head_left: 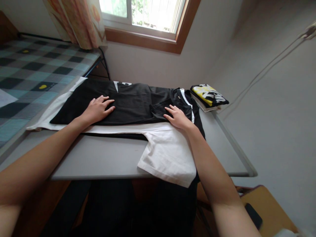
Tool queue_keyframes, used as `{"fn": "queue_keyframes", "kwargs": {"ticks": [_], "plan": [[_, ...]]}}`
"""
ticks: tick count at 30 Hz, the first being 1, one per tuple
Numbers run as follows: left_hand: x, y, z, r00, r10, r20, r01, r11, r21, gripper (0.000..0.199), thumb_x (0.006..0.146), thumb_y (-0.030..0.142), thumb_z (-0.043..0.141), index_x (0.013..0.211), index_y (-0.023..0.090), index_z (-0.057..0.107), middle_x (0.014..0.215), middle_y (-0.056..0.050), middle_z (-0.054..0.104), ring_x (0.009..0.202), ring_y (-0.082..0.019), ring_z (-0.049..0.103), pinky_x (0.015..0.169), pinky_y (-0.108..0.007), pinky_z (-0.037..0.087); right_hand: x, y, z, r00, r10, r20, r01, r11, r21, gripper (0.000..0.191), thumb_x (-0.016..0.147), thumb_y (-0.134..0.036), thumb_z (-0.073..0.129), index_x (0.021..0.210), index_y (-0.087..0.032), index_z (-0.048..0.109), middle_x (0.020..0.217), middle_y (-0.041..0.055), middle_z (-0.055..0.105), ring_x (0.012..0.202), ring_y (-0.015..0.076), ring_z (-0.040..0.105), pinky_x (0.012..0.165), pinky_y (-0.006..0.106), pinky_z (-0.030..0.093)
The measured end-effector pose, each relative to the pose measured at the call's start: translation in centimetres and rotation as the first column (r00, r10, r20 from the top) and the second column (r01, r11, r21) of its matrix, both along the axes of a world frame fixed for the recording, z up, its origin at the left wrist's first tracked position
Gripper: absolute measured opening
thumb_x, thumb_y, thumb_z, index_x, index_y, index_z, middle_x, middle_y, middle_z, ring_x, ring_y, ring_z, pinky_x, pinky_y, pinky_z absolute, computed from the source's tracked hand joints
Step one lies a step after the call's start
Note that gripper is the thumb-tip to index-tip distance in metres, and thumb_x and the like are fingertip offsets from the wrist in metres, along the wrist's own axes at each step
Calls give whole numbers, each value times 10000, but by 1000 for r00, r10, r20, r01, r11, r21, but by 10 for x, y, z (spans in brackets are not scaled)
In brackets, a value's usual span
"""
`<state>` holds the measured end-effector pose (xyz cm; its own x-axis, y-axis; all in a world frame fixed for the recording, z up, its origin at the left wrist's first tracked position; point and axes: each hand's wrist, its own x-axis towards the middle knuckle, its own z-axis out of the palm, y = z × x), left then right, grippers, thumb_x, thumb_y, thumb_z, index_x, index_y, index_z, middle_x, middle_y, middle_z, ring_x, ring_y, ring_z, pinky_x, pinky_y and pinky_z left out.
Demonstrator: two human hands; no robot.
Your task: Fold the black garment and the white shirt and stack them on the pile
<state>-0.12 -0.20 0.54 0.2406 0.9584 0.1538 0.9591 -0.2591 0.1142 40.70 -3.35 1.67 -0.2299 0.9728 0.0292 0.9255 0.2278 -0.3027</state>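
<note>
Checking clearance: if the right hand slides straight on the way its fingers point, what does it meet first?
The right hand lies flat on the black shirt, fingers pointing up-left. It likely crosses only more shirt fabric; depth unclear.

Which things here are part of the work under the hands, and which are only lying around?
In use:
- black T-shirt, pressed flat by the left hand and the right hand
- white T-shirt underneath it
- grey table

Lying about:
- folded yellow and black clothes at the table's far corner
- checked bed cover
- dark phone
</note>
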Motion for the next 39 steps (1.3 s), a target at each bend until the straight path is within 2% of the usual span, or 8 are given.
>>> {"fn": "queue_keyframes", "kwargs": {"ticks": [14,19,39], "plan": [[-1,1,-2,1000,-3,-5,3,1000,1,613,996,528,345,1499,220,515,1592,-113,435,1512,-335,319,1229,-528,246,0,0,-1,1000,3,-16,-3,1000,8,563,999,-461,551,1512,-232,527,1632,129,393,1528,353,302,1232,579,256],[-1,1,-2,1000,-8,-1,8,1000,1,604,994,510,362,1497,215,520,1592,-119,435,1508,-346,324,1223,-541,254,-1,-1,1,1000,-4,-9,4,1000,0,567,1001,-438,556,1515,-200,522,1636,149,380,1530,356,294,1234,565,254],[-4,3,-4,1000,-24,19,24,1000,17,604,992,514,359,1488,214,528,1577,-124,450,1499,-349,330,1215,-555,251,1,2,-3,1000,5,-18,-5,1000,12,568,988,-456,561,1502,-216,541,1631,128,395,1527,356,304,1234,563,262]]}}
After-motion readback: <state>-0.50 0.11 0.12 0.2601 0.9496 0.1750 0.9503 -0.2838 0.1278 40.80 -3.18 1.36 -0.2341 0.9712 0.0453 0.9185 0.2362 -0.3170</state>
